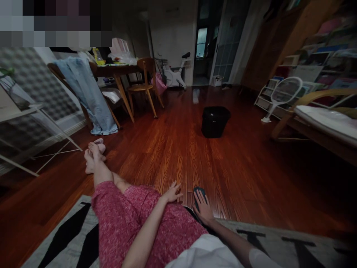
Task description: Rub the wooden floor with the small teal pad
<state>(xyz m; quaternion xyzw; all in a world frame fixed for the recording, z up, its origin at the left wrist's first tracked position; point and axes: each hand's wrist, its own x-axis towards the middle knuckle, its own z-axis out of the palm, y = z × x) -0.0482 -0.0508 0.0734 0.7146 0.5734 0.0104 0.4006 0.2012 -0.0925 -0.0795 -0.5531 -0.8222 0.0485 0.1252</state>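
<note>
I sit on the floor with my legs in pink trousers point(125, 216) stretched out to the left and crossed at the ankles. My left hand point(173, 193) rests at the edge of my thigh by the floor, its fingers spread and nothing in it. My right hand point(204, 210) lies flat on the wooden floor, with its fingertips over a small dark object point(199, 191) that I cannot identify. Those fingers are stretched out, not curled around it.
A black bin point(214, 121) stands mid-floor ahead. A black-and-white rug point(69, 238) lies under me. At the left are a white folding rack point(36, 126), wooden chairs point(145, 87) and a cluttered table point(117, 69). A bench with a cushion point(323, 119) and shelves stand at the right.
</note>
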